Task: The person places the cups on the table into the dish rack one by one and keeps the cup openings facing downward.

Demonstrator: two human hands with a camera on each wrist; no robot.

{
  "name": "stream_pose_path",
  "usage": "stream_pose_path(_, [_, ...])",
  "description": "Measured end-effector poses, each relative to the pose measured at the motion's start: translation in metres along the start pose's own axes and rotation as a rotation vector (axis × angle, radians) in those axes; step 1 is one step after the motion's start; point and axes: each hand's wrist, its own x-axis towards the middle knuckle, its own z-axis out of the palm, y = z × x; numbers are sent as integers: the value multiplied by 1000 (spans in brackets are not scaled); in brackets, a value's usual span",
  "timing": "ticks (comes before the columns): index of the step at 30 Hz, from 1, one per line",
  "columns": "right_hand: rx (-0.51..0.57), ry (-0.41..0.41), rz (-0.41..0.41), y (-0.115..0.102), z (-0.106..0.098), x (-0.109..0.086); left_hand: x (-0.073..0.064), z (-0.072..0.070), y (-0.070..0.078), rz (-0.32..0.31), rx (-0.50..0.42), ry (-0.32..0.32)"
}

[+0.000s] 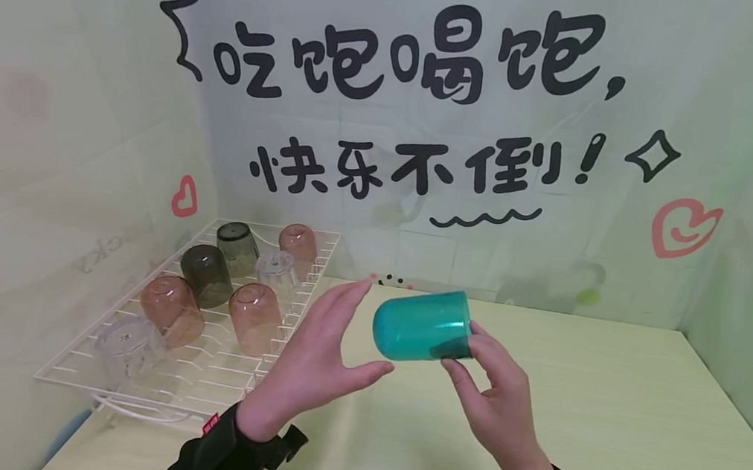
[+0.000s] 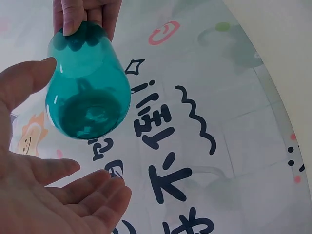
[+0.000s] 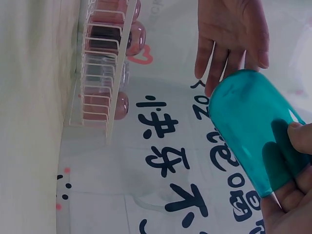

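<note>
A teal see-through cup [image 1: 418,327] lies sideways in the air above the table, its rounded base toward the left. My right hand [image 1: 500,395] pinches it at the rim end, with the thumb outside and some fingers visible through the wall in the right wrist view. My left hand [image 1: 319,349] is spread beside the cup's base, thumb and fingers apart, holding nothing. In the left wrist view, the cup [image 2: 87,97] hangs beyond the left hand [image 2: 58,190], whose palm faces it with a gap between.
On the left a white wire rack [image 1: 215,392] bears several upside-down cups, among them a pink cup [image 1: 255,318], a dark grey cup [image 1: 206,274] and a clear cup [image 1: 131,348]. Under the hands is a pale wooden table [image 1: 604,404]. A printed cloth [image 1: 362,241] stands behind.
</note>
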Motion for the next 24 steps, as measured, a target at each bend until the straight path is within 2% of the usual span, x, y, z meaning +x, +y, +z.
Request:
stream_pose_path(7, [109, 5, 42, -24, -1, 7, 1, 5, 1, -2, -99, 12])
stream_pose_path(12, [183, 27, 60, -34, -2, 12, 3, 10, 2, 0, -203, 8])
stream_pose_path(19, [229, 39, 120, -26, 1, 6, 5, 14, 4, -44, -333, -18])
stream_pose_path(24, [243, 50, 186, -11, 6, -5, 6, 8, 22, -76, -445, -5])
